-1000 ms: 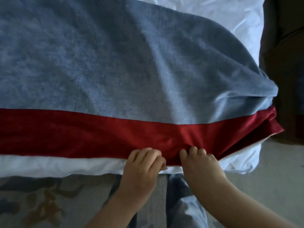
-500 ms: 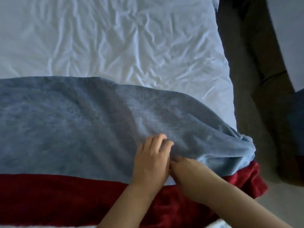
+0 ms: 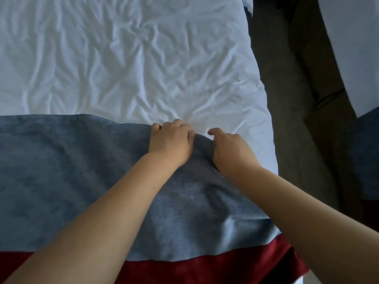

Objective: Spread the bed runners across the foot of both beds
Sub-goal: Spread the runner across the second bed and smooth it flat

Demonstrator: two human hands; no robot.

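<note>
Across the foot of the white bed [image 3: 143,58] lies the blue-and-red bed runner [image 3: 71,181], to whose far edge both hands have moved from its middle, the left hand [image 3: 170,142] and right hand [image 3: 231,150] each gripping it with curled fingers, a ridge of cloth between them.

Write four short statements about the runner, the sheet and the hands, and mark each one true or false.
1. The left hand and right hand are at the bed runner's far edge, beside the white sheet. True.
2. The runner's red band lies along its far edge. False: it runs along the near edge, closest to the person.
3. The white sheet is smooth. False: it is heavily wrinkled.
4. A second bed shows at the right, across a dark gap. True.
</note>
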